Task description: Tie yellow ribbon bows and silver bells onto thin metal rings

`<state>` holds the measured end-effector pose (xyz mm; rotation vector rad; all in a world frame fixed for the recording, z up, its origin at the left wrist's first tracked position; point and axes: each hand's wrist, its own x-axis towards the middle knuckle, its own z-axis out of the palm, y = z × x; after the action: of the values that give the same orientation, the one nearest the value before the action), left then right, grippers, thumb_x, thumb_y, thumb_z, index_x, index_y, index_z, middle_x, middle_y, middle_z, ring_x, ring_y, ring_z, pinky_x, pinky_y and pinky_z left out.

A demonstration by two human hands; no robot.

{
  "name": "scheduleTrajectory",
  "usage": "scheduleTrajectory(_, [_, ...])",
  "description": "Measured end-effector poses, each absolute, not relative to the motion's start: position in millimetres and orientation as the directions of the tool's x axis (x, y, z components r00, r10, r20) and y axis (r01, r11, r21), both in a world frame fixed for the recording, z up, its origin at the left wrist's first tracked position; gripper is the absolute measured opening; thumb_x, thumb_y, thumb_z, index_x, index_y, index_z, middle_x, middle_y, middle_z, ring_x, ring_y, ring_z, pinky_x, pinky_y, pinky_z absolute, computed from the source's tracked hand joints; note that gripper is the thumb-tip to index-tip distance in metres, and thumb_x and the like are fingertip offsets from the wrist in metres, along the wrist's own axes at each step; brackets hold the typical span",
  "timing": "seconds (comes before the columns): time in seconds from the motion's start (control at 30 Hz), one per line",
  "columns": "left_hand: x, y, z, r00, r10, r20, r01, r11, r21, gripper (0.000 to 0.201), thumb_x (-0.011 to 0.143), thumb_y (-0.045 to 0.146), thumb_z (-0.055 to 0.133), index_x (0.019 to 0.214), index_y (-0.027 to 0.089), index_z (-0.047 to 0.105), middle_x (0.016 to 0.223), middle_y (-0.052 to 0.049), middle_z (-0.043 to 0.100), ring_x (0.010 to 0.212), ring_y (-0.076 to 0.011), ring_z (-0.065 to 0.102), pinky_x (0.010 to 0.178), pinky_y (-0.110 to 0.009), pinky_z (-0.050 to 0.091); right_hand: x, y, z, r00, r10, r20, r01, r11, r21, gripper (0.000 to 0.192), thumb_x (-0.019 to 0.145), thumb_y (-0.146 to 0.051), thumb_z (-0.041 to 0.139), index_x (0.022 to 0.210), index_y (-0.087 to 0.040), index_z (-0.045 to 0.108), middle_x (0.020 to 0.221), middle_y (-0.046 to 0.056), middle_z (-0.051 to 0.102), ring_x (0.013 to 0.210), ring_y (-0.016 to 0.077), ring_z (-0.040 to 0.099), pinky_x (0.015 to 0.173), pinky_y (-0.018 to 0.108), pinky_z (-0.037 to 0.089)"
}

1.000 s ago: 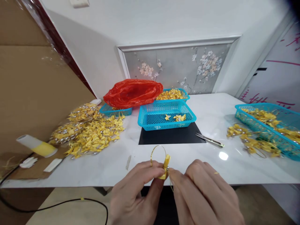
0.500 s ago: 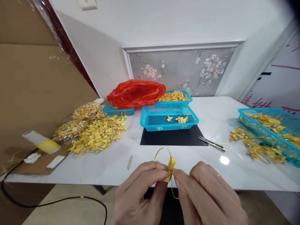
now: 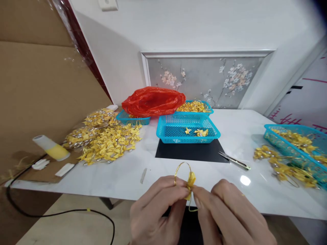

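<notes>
Between my two hands, at the table's front edge, is a small yellow ribbon bow (image 3: pixel 191 178) with a thin gold cord loop (image 3: pixel 182 164) standing up from it. My left hand (image 3: pixel 159 207) is closed, pinching the bow from the left between thumb and fingers. From the right, my right hand (image 3: pixel 227 212) pinches at the bow's middle with its fingertips. A loose cord end (image 3: pixel 191 207) hangs below the fingers. My fingers cover part of the bow and whatever lies at its centre.
Ahead stands a blue basket (image 3: pixel 189 139) with a few bows, on a black mat (image 3: pixel 189 152). Small scissors (image 3: pixel 234 160) lie to its right. A pile of yellow bows (image 3: pixel 109 144) is at left, a red plastic bag (image 3: pixel 153 102) behind, another blue basket (image 3: pixel 281 139) at right.
The view has shifted and tilted slightly, so everything sits a little further right. Both hands keep their pinch on the bow, with almost no change in finger position.
</notes>
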<state>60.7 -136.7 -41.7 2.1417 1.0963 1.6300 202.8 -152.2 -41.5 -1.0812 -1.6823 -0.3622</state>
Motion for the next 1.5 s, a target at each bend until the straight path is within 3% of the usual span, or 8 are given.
scheduleTrajectory(0.17, [60, -136, -40, 0.074, 0.716, 0.694, 0.294, -0.681, 0.671, 0.038, 0.075, -0.007, 0.065, 0.088, 0.028, 0.072, 0.086, 0.003, 0.076, 0.079, -0.0125, 0.074, 0.076, -0.019, 0.06, 212, -147, -39, -0.063, 0.61, 0.79, 0.698, 0.592, -0.402, 0.004, 0.089, -0.018, 0.062, 0.093, -0.02, 0.062, 0.059, -0.004, 0.054, 0.047, 0.0097, 0.053, 0.046, 0.02, 0.047])
scheduleTrajectory(0.3, [59, -136, -35, 0.033, 0.891, 0.453, 0.199, -0.45, 0.87, 0.03, 0.074, 0.001, 0.069, 0.084, 0.029, 0.075, 0.077, 0.005, 0.076, 0.069, -0.0123, 0.073, 0.063, -0.016, 0.058, 227, -140, -33, -0.201, 0.728, 0.656, 0.486, 0.655, -0.579, 0.024, 0.083, -0.016, 0.065, 0.103, -0.023, 0.053, 0.066, -0.007, 0.062, 0.047, 0.0086, 0.059, 0.044, 0.014, 0.052])
scheduleTrajectory(0.7, [60, -135, -35, 0.056, 0.868, 0.493, 0.083, -0.496, 0.864, 0.037, 0.076, -0.002, 0.065, 0.082, 0.033, 0.077, 0.08, 0.006, 0.078, 0.073, -0.0116, 0.073, 0.069, -0.017, 0.058, 230, -139, -35, -0.289, 0.653, 0.7, 0.345, 0.753, -0.56, 0.02, 0.084, -0.001, 0.062, 0.093, -0.019, 0.065, 0.083, 0.0, 0.066, 0.07, 0.0092, 0.065, 0.062, 0.015, 0.056])
scheduleTrajectory(0.87, [58, -135, -36, 0.099, 0.914, 0.393, 0.011, -0.396, 0.918, 0.031, 0.079, 0.002, 0.067, 0.08, 0.032, 0.077, 0.079, 0.005, 0.078, 0.073, -0.0114, 0.071, 0.068, -0.016, 0.056, 227, -135, -40, -0.099, 0.828, 0.552, 0.327, 0.551, -0.768, 0.021, 0.077, -0.008, 0.067, 0.087, -0.023, 0.056, 0.065, -0.007, 0.054, 0.052, 0.0085, 0.052, 0.044, 0.014, 0.046])
scheduleTrajectory(1.0, [55, -133, -38, 0.174, 0.978, 0.112, -0.106, -0.095, 0.99, 0.011, 0.081, 0.017, 0.074, 0.075, 0.026, 0.076, 0.073, 0.003, 0.074, 0.066, -0.0098, 0.065, 0.061, -0.014, 0.051, 236, -120, -50, -0.141, 0.974, 0.179, -0.187, 0.151, -0.971, 0.013, 0.084, -0.027, 0.07, 0.088, -0.021, 0.059, 0.07, -0.005, 0.049, 0.057, 0.007, 0.042, 0.048, 0.014, 0.038])
scheduleTrajectory(1.1, [53, -131, -38, 0.187, 0.982, 0.022, -0.15, 0.007, 0.989, 0.005, 0.08, 0.025, 0.076, 0.075, 0.025, 0.075, 0.072, 0.003, 0.072, 0.066, -0.0089, 0.06, 0.062, -0.013, 0.047, 237, -110, -62, -0.265, 0.961, -0.072, -0.475, -0.196, -0.858, 0.022, 0.083, -0.036, 0.075, 0.09, -0.019, 0.063, 0.068, -0.006, 0.043, 0.055, 0.0046, 0.034, 0.045, 0.012, 0.026])
scheduleTrajectory(1.2, [53, -130, -38, 0.237, 0.971, -0.011, -0.13, 0.043, 0.991, 0.008, 0.081, 0.031, 0.075, 0.079, 0.024, 0.075, 0.074, 0.003, 0.072, 0.069, -0.0103, 0.059, 0.065, -0.015, 0.046, 227, -107, -72, -0.464, 0.877, -0.125, -0.515, -0.381, -0.768, 0.029, 0.07, -0.032, 0.084, 0.084, -0.017, 0.064, 0.066, -0.004, 0.048, 0.051, 0.0033, 0.033, 0.042, 0.013, 0.022])
scheduleTrajectory(1.5, [55, -129, -28, 0.237, 0.97, -0.045, -0.072, 0.063, 0.995, 0.017, 0.082, 0.036, 0.073, 0.077, 0.02, 0.074, 0.071, 0.001, 0.066, 0.07, -0.0136, 0.055, 0.066, -0.02, 0.044, 212, -106, -75, -0.504, 0.863, -0.021, -0.665, -0.403, -0.629, 0.02, 0.072, -0.02, 0.081, 0.07, -0.016, 0.062, 0.073, -0.002, 0.054, 0.053, 0.004, 0.044, 0.044, 0.015, 0.026])
